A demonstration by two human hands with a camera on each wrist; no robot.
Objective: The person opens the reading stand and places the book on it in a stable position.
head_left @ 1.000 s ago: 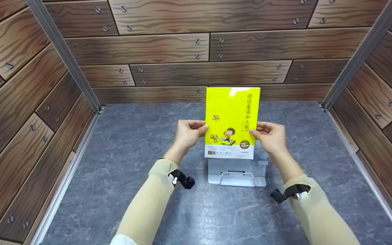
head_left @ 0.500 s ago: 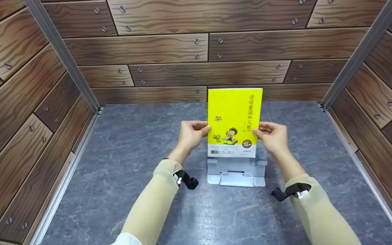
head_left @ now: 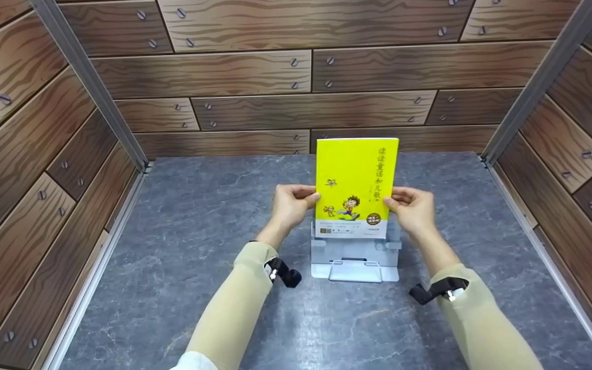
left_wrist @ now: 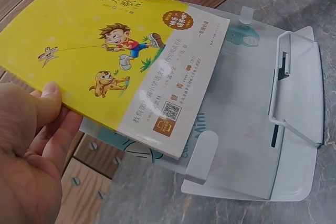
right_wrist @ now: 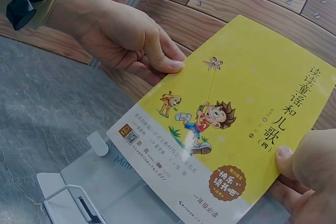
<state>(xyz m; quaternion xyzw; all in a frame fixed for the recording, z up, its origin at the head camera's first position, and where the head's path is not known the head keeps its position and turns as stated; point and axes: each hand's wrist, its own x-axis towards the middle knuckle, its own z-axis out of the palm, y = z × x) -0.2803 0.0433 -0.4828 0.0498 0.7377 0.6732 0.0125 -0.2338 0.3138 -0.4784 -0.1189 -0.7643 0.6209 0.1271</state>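
Observation:
A yellow book (head_left: 352, 174) with a white lower band and a cartoon boy on its cover is held upright between both hands. My left hand (head_left: 292, 206) pinches its left edge, thumb on the front cover and fingers behind. At the opposite edge my right hand (head_left: 414, 208) grips the same way. Just below and behind the book stands a pale book stand (head_left: 355, 252) with side tabs and a wire holder (left_wrist: 281, 87) at its front. In the left wrist view the book (left_wrist: 105, 51) overlaps the stand's upper back plate, its lower edge above the wire holder.
The grey marbled tabletop (head_left: 198, 246) spreads around the stand. Wood-patterned panels (head_left: 255, 77) enclose it at the back and on both sides, with metal posts (head_left: 93, 77) at the corners. A black strap with a camera mount (head_left: 283, 272) sits on each wrist.
The book has shifted slightly right and then a little lower over the stand, its top tilting back. Both hands keep hold of it and move along with it. The stand stays in place.

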